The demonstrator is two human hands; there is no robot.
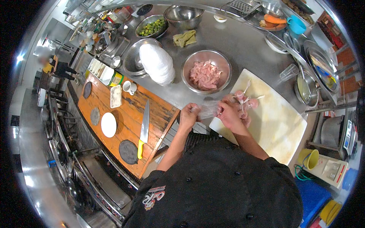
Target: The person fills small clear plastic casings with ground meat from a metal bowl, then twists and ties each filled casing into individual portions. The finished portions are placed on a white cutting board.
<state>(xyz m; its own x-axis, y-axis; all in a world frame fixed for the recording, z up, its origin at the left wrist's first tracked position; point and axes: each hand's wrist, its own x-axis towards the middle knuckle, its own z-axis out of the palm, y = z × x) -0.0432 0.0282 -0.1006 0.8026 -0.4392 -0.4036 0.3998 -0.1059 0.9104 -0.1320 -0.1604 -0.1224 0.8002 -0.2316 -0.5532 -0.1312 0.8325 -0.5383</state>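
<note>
My left hand (188, 115) and my right hand (229, 115) pinch a thin clear plastic sheet or bag (207, 109) between them, blurred at its middle. Just beyond and right of my right hand, several pieces of raw meat on thin bones (243, 99) lie on a white cutting board (273, 125), partly covered by that hand. Ahead of my hands, a steel bowl (226, 81) holds raw meat strips (205, 74). Left of it, a bulky white plastic-wrapped bundle (157, 65) leans over stacked steel bowls (129, 61).
A chef's knife (145, 122) with a yellow handle lies on the wooden table (129, 114) at left, near a white plate (108, 124). A folded cloth (184, 38) sits on the steel counter (222, 40). At right stands a pot with a whisk (305, 92). A person (62, 67) is far left.
</note>
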